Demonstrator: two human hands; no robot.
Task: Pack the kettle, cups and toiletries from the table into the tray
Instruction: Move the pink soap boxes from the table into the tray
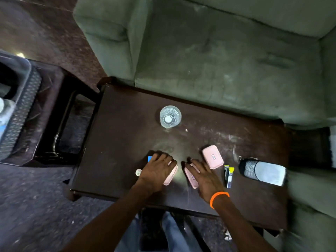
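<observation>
On the dark wooden table (pixel 116 142), my left hand (pixel 157 168) lies flat over a pink toiletry case (pixel 171 177), with a blue item (pixel 149 158) and a small white cap (pixel 138 172) at its left side. My right hand (pixel 203 174) rests on a second pink case (pixel 190 176). A third pink box (pixel 212 156) sits just right of my right hand. A clear glass cup (pixel 170 116) stands upright farther back. A yellow-capped tube (pixel 229 176) and a black-and-grey flask (pixel 262 172) lie at the right.
A grey plastic tray (pixel 17 84) sits on a second dark table (pixel 54 110) at the far left, partly cut off by the frame edge. A green sofa (pixel 218 51) stands right behind the table.
</observation>
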